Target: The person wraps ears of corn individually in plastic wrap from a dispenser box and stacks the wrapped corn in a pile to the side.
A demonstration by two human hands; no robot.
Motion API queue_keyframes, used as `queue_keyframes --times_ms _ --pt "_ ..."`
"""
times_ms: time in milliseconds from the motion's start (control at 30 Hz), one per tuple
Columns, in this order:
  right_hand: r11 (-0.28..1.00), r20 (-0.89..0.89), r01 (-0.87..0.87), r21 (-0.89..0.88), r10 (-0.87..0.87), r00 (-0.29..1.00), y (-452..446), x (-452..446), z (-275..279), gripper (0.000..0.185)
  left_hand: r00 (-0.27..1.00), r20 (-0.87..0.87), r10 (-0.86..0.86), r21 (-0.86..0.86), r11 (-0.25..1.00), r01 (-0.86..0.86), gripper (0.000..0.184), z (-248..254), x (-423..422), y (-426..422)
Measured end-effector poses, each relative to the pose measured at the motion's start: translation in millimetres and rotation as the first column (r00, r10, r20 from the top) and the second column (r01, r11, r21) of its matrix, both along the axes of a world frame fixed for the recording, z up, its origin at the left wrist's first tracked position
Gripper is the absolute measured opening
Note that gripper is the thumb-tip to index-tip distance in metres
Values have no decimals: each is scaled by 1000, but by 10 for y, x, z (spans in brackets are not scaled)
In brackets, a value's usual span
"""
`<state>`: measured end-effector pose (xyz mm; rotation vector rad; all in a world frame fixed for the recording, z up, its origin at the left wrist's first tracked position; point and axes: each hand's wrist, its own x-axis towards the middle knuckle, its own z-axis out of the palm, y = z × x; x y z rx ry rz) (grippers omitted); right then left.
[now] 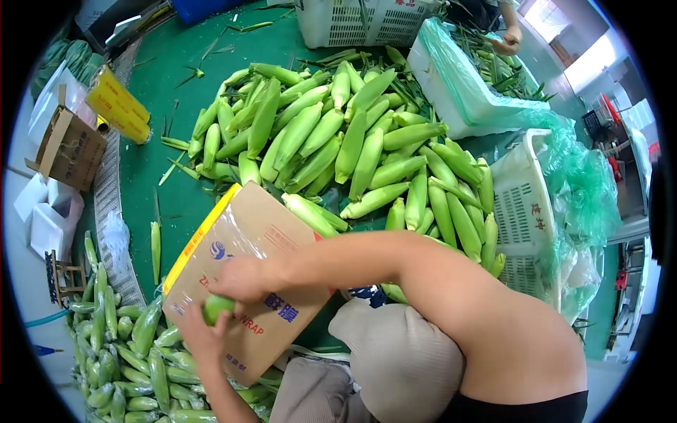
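Observation:
An ear of corn (217, 309) in its green husk sits in the grip of my left hand (201, 333), over the cardboard wrap box (257, 233) by my knees. Only one end of the ear shows. Just above it, my right hand (245, 279) is closed with curled fingers, and whatever is in them is hidden. Shiny clear film lies over part of the box top, and a yellow strip runs along its far left edge. Unwrapped green ears (296, 141) form a large pile beyond the box. At lower left, film-wrapped ears (151, 366) lie heaped.
A white crate (522, 204) stands at right beside green plastic bags (582, 183). Behind is a lined white bin (451, 84) of husks, with another person's hand (508, 41) over it. Another crate (363, 25) stands at the back. A yellow roll (120, 106) and small carton (70, 148) are at left.

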<state>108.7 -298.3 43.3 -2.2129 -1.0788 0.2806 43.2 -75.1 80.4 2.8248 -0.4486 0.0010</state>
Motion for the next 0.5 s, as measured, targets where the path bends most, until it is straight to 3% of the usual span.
queue_keyframes --times_ms 33,133,233,267,333,400,500 --pt "999 -90 -14 -46 10 996 -59 -120 114 71 999 -33 21 -16 1000 -21 40 33 -163 -50" --pt "1000 -61 6 24 -5 998 -64 -379 13 93 997 3 80 -136 988 -78 39 -94 -494 -125" --pt "1000 -83 24 -17 -26 996 -165 -392 176 111 990 92 111 -113 989 -100 36 -195 -543 -237" --pt "992 -168 10 -130 -32 985 -135 -383 227 74 986 118 120 -118 987 -106 35 -244 -541 -236" --pt "990 118 114 -81 -104 988 -75 -463 66 76 978 158 136 -122 986 -117 34 -348 -455 -232" --pt "976 295 215 12 -209 932 -6 -623 9 82 978 58 201 -142 971 -191 32 -287 -365 -246" --pt "980 552 168 104 -198 810 -7 -735 -59 86 968 -50 245 -185 950 -250 31 -255 -243 -295"
